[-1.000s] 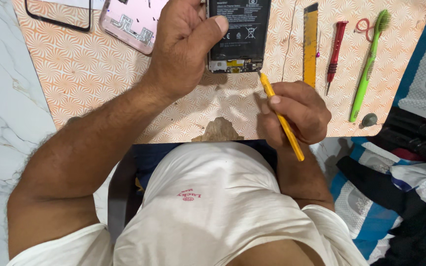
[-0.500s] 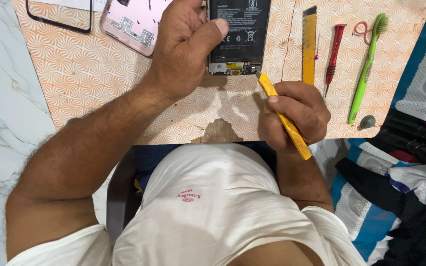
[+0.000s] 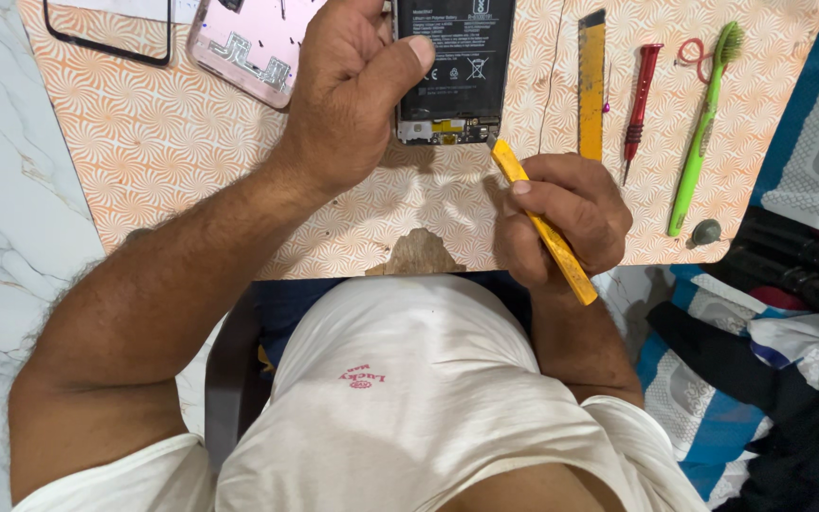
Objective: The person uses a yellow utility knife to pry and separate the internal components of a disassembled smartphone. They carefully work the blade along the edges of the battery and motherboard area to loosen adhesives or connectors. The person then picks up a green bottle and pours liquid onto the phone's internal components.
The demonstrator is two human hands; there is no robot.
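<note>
You are working on an opened phone [image 3: 454,66] that is lying at the top middle of the orange patterned mat [image 3: 172,171], its black battery facing up, and the step in hand seems to be prying at its lower end. Going from left to right: at the far left of the mat a black frame [image 3: 106,43] is lying, and beside it a pink back cover [image 3: 253,43] with its inner side up. Your left hand [image 3: 348,90] is resting on the left edge of the phone and steadying it; the fingers are curled in, not spread, and the thumb is pressing against the side of the phone near the battery. Then your right hand [image 3: 561,218] is closed around a yellow pry tool [image 3: 542,223], pinching it between thumb and fingers like a pen, and the tip is pointing up to the lower right corner of the phone, just beside the small board there; I cannot tell if it is already touching. To my judgement, the next move is calling for a gentle, shallow push of the tip under the part, while the left hand is keeping the phone from sliding. More to the right, a yellow ruler [image 3: 591,85], a red screwdriver [image 3: 639,95] and a green toothbrush [image 3: 703,123] are lying unused.
</note>
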